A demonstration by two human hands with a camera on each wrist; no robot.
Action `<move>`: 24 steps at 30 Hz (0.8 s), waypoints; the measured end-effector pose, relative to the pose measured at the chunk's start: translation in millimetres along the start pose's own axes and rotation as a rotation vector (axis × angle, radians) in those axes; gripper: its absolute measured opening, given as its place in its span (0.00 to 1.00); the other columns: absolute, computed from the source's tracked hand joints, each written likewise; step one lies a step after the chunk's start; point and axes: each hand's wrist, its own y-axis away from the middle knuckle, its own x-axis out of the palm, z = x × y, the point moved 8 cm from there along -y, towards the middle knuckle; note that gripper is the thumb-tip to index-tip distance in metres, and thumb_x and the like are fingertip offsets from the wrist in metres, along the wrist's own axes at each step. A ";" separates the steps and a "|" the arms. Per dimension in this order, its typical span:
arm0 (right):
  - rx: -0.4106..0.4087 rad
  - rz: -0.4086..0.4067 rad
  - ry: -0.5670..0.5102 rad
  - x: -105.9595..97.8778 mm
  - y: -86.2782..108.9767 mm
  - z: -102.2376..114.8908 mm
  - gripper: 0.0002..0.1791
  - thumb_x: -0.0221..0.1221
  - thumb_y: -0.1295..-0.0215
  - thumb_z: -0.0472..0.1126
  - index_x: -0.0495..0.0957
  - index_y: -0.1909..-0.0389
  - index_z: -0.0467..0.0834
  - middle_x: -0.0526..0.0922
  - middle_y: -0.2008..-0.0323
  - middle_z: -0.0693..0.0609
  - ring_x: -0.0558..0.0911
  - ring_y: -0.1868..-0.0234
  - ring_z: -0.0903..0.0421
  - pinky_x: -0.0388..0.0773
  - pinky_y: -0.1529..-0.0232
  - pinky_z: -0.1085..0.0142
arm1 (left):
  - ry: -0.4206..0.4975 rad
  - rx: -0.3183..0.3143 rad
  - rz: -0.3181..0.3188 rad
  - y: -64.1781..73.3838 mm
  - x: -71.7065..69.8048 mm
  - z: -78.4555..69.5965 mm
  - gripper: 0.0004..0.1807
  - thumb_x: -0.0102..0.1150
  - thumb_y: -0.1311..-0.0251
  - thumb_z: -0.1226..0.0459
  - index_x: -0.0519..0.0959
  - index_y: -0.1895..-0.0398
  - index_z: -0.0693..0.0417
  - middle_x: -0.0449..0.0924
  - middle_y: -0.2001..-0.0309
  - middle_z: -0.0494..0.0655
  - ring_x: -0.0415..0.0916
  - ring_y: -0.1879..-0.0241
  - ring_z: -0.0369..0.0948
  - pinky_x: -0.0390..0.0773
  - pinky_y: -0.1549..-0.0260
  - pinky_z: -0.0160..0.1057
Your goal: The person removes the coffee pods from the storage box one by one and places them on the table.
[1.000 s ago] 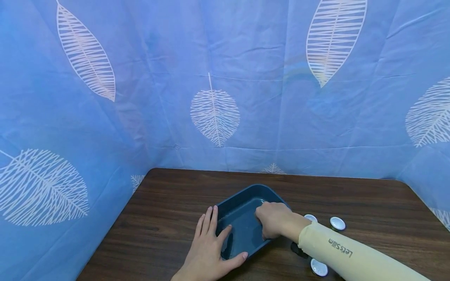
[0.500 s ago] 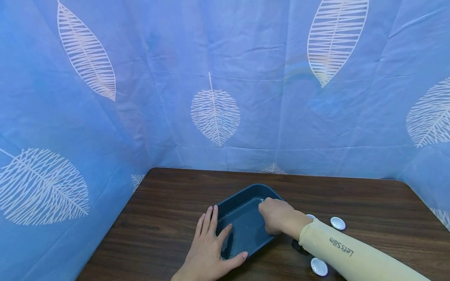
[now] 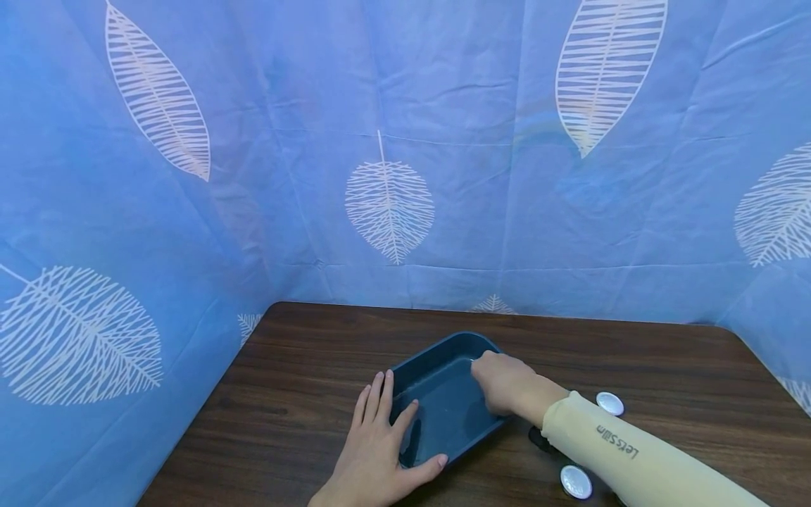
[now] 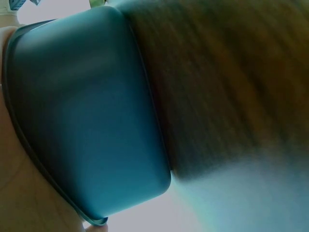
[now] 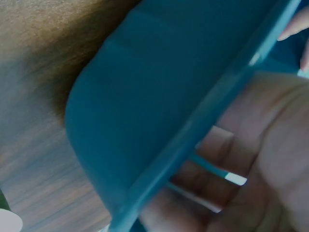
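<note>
A dark teal rectangular tray (image 3: 443,401) lies slantwise on the wooden table. My left hand (image 3: 380,451) rests at its left end, with straight, spread fingers along the rim and the thumb by the near corner. In the left wrist view the outer wall of the tray (image 4: 91,106) fills the left half. My right hand (image 3: 503,384) has curled fingers reaching in over the right side. From the right wrist, that hand (image 5: 270,159) appears behind the tray's rim, with bright gaps between blurred fingers. I cannot tell whether its fingers hold anything.
Two round white-topped objects, one farther back (image 3: 610,403) and one nearer (image 3: 576,482), stand right of the tray around the right forearm. A dark item (image 3: 538,438) shows under the wrist. Blue leaf-patterned cloth (image 3: 393,176) hangs behind the wooden table (image 3: 266,394).
My right hand has moved slightly right and away from me, closer to the tray's right rim. The forearm now hides one white-topped object. My left hand and the tray have stayed put.
</note>
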 end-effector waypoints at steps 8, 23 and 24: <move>-0.131 -0.036 -0.125 -0.1 -4.7 3.2 0.17 0.74 0.55 0.38 0.71 0.83 0.47 0.68 0.87 0.56 0.70 0.84 0.62 0.67 0.81 0.69 | -0.006 -0.001 0.000 -0.1 -0.2 -0.5 0.49 0.32 0.50 0.21 0.70 0.33 0.36 0.37 0.21 0.53 0.36 0.23 0.52 0.48 0.31 0.64; -0.295 -0.091 -0.144 0.7 -0.2 6.5 0.20 0.71 0.49 0.42 0.68 0.87 0.50 0.64 0.90 0.60 0.67 0.86 0.66 0.65 0.82 0.74 | -0.001 -0.014 0.003 0.0 -0.5 -1.1 0.48 0.34 0.50 0.21 0.68 0.31 0.34 0.37 0.21 0.52 0.36 0.23 0.52 0.49 0.31 0.64; -0.297 -0.094 -0.133 0.6 0.6 6.1 0.20 0.71 0.49 0.42 0.68 0.88 0.50 0.64 0.90 0.60 0.67 0.87 0.66 0.65 0.82 0.74 | 0.000 -0.016 0.004 0.2 -0.4 -1.1 0.48 0.35 0.50 0.21 0.67 0.31 0.34 0.37 0.21 0.52 0.36 0.23 0.52 0.49 0.31 0.64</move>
